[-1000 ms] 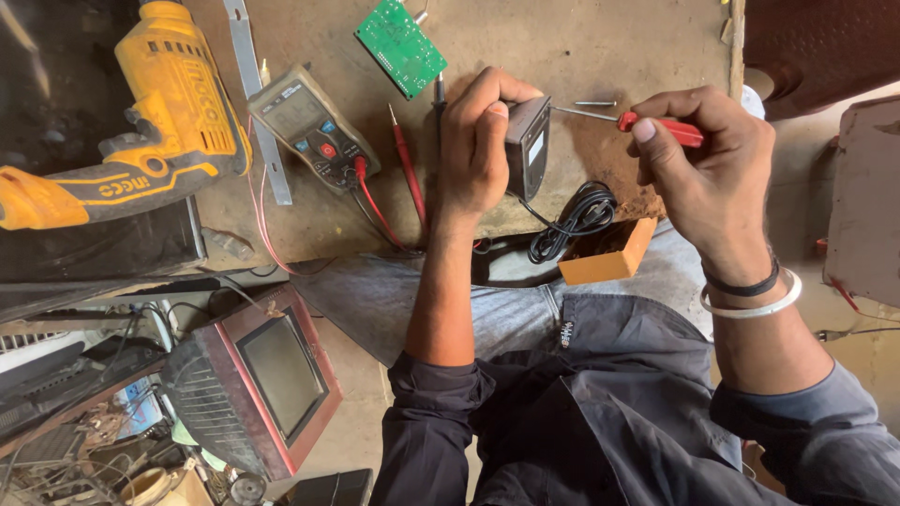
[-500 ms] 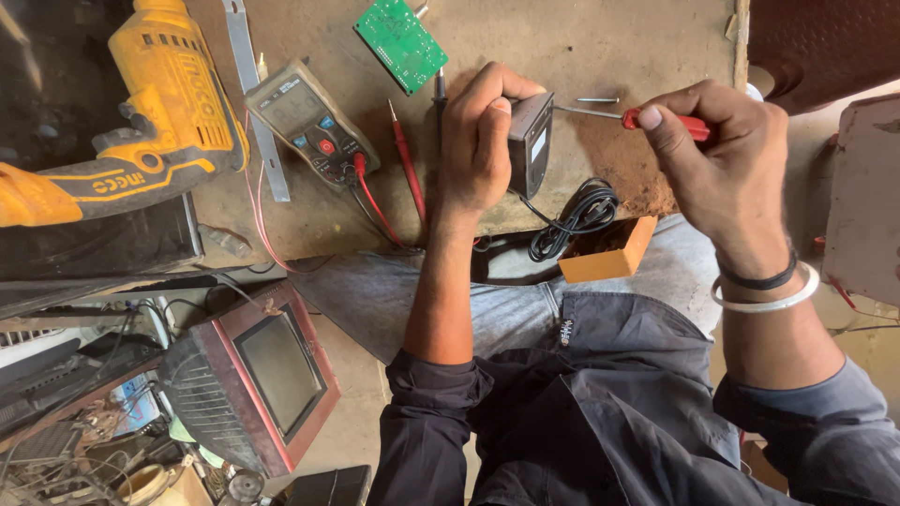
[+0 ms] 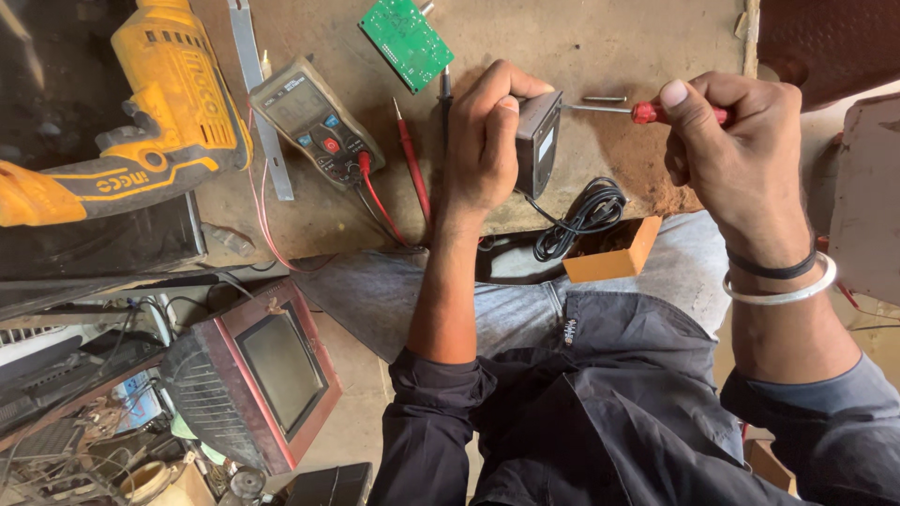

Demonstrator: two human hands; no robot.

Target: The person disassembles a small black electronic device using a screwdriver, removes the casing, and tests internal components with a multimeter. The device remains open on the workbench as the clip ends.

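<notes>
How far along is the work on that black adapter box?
Done: nothing visibly opened. In hand: the left hand holds the small black adapter box on edge while the right hand drives the red-handled screwdriver into its side. Left: casing still closed, black cable still coiled.

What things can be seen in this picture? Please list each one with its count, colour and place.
power adapter: 1, black, held upright on the bench, its cable coiled beside it
screwdriver: 1, red handle, tip at the adapter
bench: 1, brown, top of the view
multimeter: 1, grey, bench left of the adapter
probes: 2, one red and one black, beside the multimeter
circuit board: 1, green, far edge of the bench
drill: 1, yellow, far left
small television: 1, red case, on the floor, lower left
box: 1, orange, under the bench edge
left hand: 1, grips the adapter
right hand: 1, holds the screwdriver
</notes>
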